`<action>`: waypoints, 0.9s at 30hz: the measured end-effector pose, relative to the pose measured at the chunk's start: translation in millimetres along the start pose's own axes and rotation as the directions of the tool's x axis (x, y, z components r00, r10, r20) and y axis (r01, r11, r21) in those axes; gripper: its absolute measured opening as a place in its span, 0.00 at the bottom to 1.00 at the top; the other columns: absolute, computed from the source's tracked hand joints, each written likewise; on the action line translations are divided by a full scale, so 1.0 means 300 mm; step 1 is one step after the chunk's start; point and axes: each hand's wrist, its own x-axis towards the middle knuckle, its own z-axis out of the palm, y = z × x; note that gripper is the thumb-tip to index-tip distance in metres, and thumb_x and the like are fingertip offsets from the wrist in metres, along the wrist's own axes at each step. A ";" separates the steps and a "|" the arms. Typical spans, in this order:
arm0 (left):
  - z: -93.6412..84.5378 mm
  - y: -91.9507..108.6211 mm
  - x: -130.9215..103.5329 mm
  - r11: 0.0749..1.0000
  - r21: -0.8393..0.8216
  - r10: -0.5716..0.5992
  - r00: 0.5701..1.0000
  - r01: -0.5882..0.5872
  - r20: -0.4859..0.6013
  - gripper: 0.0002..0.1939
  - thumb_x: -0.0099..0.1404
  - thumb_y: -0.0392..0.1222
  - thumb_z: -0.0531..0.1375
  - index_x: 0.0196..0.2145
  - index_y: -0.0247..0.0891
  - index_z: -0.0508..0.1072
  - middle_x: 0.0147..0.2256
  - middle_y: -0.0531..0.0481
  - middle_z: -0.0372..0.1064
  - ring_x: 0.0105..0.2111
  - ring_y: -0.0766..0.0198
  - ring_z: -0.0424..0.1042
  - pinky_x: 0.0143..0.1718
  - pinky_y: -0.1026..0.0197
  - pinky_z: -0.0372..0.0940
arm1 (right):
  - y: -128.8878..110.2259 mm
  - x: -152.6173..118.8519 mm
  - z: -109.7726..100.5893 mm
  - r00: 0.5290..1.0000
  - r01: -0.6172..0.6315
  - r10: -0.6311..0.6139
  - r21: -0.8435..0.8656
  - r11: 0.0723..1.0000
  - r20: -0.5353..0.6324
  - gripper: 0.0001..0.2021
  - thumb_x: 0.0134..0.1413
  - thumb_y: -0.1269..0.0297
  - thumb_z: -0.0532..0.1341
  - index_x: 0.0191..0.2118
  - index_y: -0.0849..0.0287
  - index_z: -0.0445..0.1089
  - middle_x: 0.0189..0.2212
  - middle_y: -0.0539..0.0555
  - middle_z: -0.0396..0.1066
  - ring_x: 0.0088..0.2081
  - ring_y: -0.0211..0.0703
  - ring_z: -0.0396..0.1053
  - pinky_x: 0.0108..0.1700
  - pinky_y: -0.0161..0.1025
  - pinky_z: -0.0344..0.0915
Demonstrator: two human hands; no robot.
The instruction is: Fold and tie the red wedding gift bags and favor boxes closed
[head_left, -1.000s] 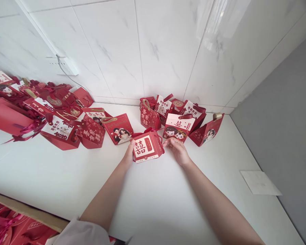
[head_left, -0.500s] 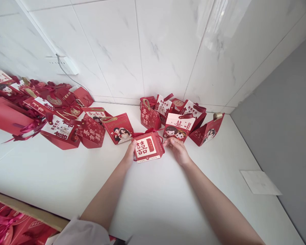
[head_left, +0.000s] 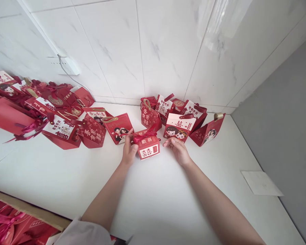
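A small red box (head_left: 149,150) with a red ribbon bow (head_left: 146,136) on top is on the white table (head_left: 148,199), right between the person's two hands. Its front has a white patch with big red writing. The left hand (head_left: 129,152) is at the left side of the box, with the thumb by its front edge and a finger pointing up near the bow. Those two are spread a bit apart, and I can't tell how hard they press on the box. The right hand (head_left: 177,149) is a little way off on the other side. Its fingers are bent and close to each other, and they hold nothing. Just behind that hand is a box with two big cartoon heads (head_left: 179,128). Near the left hand, a red box with a gold strap (head_left: 119,129) leans back, with a cartoon couple on it. More red boxes (head_left: 56,102) are crowded along the left, by the tiled wall (head_left: 112,51). A flat white sheet (head_left: 260,182) lies far to the right.
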 end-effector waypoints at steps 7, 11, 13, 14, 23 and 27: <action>-0.049 0.049 0.027 0.994 -0.087 -0.076 0.982 0.062 -0.174 0.44 0.60 0.74 0.37 0.51 0.36 0.69 0.17 0.53 0.63 0.18 0.65 0.64 0.21 0.64 0.60 | 0.006 0.000 -0.002 1.000 0.008 -0.008 0.026 1.000 -0.007 0.13 0.59 0.52 0.60 0.35 0.55 0.75 0.32 0.53 0.75 0.38 0.45 0.71 0.47 0.42 0.65; -0.086 0.096 0.047 0.996 -0.048 -0.085 0.970 0.076 -0.228 0.28 0.64 0.64 0.51 0.44 0.36 0.72 0.19 0.53 0.64 0.15 0.68 0.61 0.17 0.66 0.57 | 0.006 -0.002 -0.002 1.000 -0.001 0.001 0.033 0.999 -0.016 0.13 0.58 0.51 0.60 0.35 0.55 0.75 0.32 0.54 0.75 0.38 0.45 0.72 0.47 0.43 0.65; -0.096 0.132 0.052 0.999 0.028 -0.023 0.970 0.031 -0.241 0.20 0.65 0.56 0.56 0.44 0.37 0.71 0.24 0.52 0.67 0.21 0.67 0.67 0.20 0.67 0.60 | 0.006 -0.001 -0.002 1.000 -0.004 0.005 0.041 0.999 -0.025 0.13 0.57 0.51 0.61 0.35 0.56 0.75 0.31 0.54 0.75 0.37 0.45 0.72 0.47 0.43 0.66; -0.098 0.155 0.051 0.997 0.074 0.013 0.977 0.003 -0.213 0.19 0.65 0.54 0.56 0.45 0.37 0.71 0.28 0.50 0.68 0.27 0.65 0.70 0.24 0.66 0.64 | 0.005 -0.001 -0.002 1.000 -0.006 0.008 0.045 0.999 -0.030 0.14 0.57 0.51 0.61 0.34 0.56 0.75 0.31 0.54 0.75 0.37 0.45 0.72 0.47 0.43 0.66; 0.043 0.400 0.007 0.759 0.558 -0.073 0.808 -0.335 0.584 0.43 0.55 0.61 0.64 0.64 0.47 0.55 0.65 0.42 0.50 0.66 0.47 0.47 0.64 0.46 0.49 | 0.003 -0.001 -0.003 0.998 -0.020 0.023 0.059 0.998 -0.058 0.14 0.54 0.50 0.63 0.34 0.56 0.75 0.31 0.54 0.76 0.37 0.46 0.73 0.48 0.45 0.67; 0.074 0.388 0.002 0.608 0.728 -0.239 0.800 -0.318 0.550 0.58 0.48 0.65 0.66 0.67 0.44 0.44 0.64 0.36 0.48 0.66 0.40 0.43 0.64 0.38 0.42 | 0.009 -0.007 -0.008 0.998 -0.021 0.025 0.061 0.998 -0.061 0.14 0.54 0.50 0.64 0.34 0.56 0.75 0.31 0.54 0.75 0.36 0.45 0.73 0.48 0.45 0.68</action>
